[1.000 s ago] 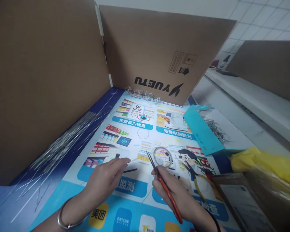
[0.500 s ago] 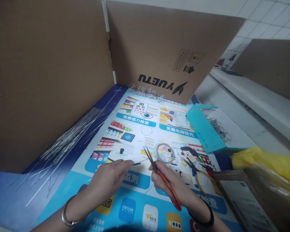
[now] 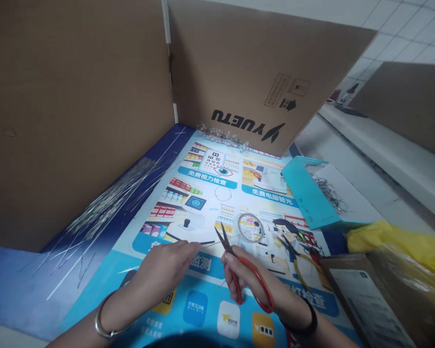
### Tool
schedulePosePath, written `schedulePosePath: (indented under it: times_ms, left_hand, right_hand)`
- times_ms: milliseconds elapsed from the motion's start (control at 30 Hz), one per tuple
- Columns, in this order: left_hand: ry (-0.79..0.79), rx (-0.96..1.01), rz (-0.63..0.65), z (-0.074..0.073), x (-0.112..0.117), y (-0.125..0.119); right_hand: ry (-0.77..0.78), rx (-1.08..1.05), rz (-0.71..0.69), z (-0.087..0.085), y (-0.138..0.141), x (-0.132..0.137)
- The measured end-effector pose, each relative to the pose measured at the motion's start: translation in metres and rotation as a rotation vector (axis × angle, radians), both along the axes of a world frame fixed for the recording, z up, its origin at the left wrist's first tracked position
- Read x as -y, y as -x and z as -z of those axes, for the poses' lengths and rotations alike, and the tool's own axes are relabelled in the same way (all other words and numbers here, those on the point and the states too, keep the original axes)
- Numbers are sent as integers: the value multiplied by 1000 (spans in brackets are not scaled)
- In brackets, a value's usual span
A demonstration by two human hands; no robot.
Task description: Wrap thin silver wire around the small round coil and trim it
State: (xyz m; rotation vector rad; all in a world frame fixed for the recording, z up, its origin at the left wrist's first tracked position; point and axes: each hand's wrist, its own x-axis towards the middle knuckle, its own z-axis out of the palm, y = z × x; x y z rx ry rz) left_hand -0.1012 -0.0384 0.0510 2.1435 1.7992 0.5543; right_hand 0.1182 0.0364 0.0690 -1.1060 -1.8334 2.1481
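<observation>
My left hand point(image 3: 172, 263) is closed in a pinch above the printed mat, gripping the end of a thin wire point(image 3: 212, 243) that stretches toward the right. My right hand point(image 3: 244, 268) holds red-handled scissors point(image 3: 264, 290), their blades a little apart and pointing up and away, near the wire. Whether the blades touch the wire is unclear. Just beyond the right hand lies a round wire coil point(image 3: 239, 227). A thin wire loop point(image 3: 223, 199) rests farther back on the mat.
Long loose wires point(image 3: 112, 198) lie along the left cardboard wall point(image 3: 76, 96). Another cardboard panel point(image 3: 257, 63) stands behind, with wire scraps point(image 3: 221, 133) at its foot. To the right are yellow-handled pliers point(image 3: 301, 270), a teal folder-like box point(image 3: 308, 193), wire bits point(image 3: 328, 191) and a yellow bag point(image 3: 395, 237).
The scissors have opened: their handles and blades are farther apart. My left hand stays nearly in place with the wire. The whole view has shifted slightly.
</observation>
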Motion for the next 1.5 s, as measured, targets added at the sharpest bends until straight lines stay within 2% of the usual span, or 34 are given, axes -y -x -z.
schedulePosePath:
  times_ms: [167, 367, 633, 833, 1067, 1200, 1300, 1400, 1500]
  left_hand:
    - [89, -28, 28, 7, 4, 3]
    - [131, -53, 39, 6, 3, 2]
    - [213, -219, 41, 2, 3, -1]
    - [75, -301, 7, 9, 11, -4]
    - [-109, -271, 0, 11, 13, -4]
    - [-73, -269, -6, 7, 11, -3]
    - [-2, -253, 9, 6, 10, -4]
    - [29, -228, 43, 10, 9, -4]
    - [22, -237, 20, 15, 8, -4]
  right_hand:
    - [213, -9, 26, 4, 2, 10]
    - [278, 0, 73, 5, 7, 12]
    - [295, -26, 103, 9, 11, 12]
    - [323, -36, 104, 18, 9, 12]
    - [331, -56, 95, 23, 5, 11]
    - [330, -50, 95, 26, 5, 11]
    - [390, -47, 99, 30, 5, 12]
    - [432, -20, 152, 32, 6, 13]
    - [467, -5, 155, 30, 7, 11]
